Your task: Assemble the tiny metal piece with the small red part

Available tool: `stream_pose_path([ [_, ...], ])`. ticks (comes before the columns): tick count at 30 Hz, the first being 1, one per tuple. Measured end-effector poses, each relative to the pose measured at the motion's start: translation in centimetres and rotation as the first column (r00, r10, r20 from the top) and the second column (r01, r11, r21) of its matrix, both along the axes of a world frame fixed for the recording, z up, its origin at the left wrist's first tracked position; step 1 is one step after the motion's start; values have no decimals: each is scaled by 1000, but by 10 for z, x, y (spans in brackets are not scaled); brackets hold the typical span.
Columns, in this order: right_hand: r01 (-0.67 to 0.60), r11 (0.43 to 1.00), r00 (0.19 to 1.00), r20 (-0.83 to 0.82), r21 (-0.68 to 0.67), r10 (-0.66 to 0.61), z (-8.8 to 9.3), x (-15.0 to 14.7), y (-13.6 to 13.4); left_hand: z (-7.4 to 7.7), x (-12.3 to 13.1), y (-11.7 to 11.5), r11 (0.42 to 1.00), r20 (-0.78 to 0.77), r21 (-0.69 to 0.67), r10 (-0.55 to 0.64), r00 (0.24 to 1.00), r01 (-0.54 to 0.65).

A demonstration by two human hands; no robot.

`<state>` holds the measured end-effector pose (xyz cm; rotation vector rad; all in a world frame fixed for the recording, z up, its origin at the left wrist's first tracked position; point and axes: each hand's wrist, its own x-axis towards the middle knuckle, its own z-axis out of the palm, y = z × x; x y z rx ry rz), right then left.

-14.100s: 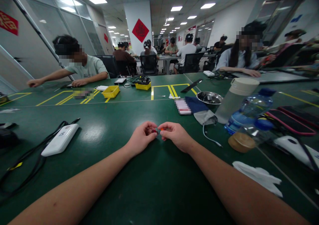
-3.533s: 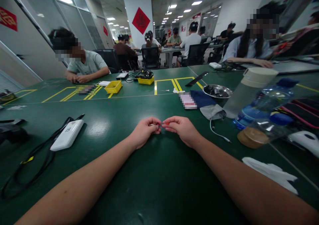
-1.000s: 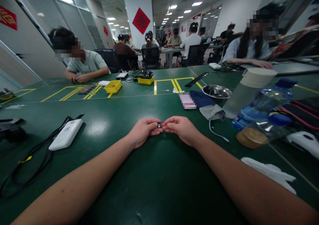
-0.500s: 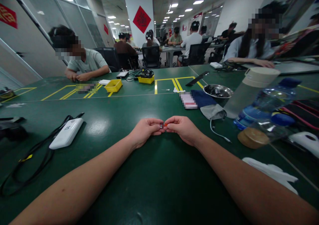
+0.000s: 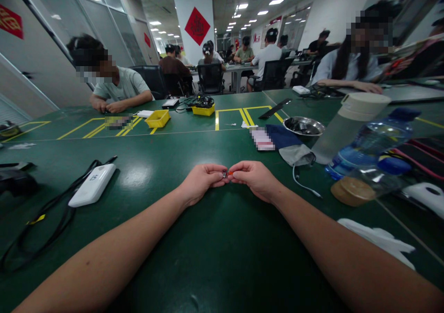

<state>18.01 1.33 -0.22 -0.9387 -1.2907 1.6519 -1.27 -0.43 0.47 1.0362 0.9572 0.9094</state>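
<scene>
Both my forearms rest on the green table (image 5: 208, 257) and my hands meet at its middle. My left hand (image 5: 201, 181) is closed in a pinch on a tiny dark part with a red spot (image 5: 224, 174). My right hand (image 5: 253, 178) pinches the same small piece from the other side, with a bit of orange showing at its fingertips. The fingertips of both hands touch around it. What the piece is I cannot make out.
A white power bank (image 5: 92, 184) with a black cable lies to the left. To the right stand a frosted cup (image 5: 343, 128), a water bottle (image 5: 367, 144), a metal bowl (image 5: 303, 126), a grey pouch (image 5: 294, 156) and a white cloth (image 5: 376, 241). Yellow trays (image 5: 157, 118) and other people sit across.
Over the last second my hands have stayed together at the same spot; the small piece has turned slightly between my fingertips. Earlier the view sat a little lower.
</scene>
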Motion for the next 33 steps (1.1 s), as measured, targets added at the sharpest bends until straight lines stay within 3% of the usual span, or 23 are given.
stream_pose_path([
  [5, 0, 1000, 1000, -8, -11, 0, 0, 0, 0, -3, -1, 1, 999, 53, -11, 53, 997, -52],
  [24, -5, 999, 1000, 14, 37, 4, 0, 1, -1, 2, -3, 0, 999, 100, -21, 33, 994, -31],
  [33, -8, 999, 997, -75, -50, 4, 3, 2, 1, 2, -3, 2, 999, 172, -26, 34, 985, -30],
])
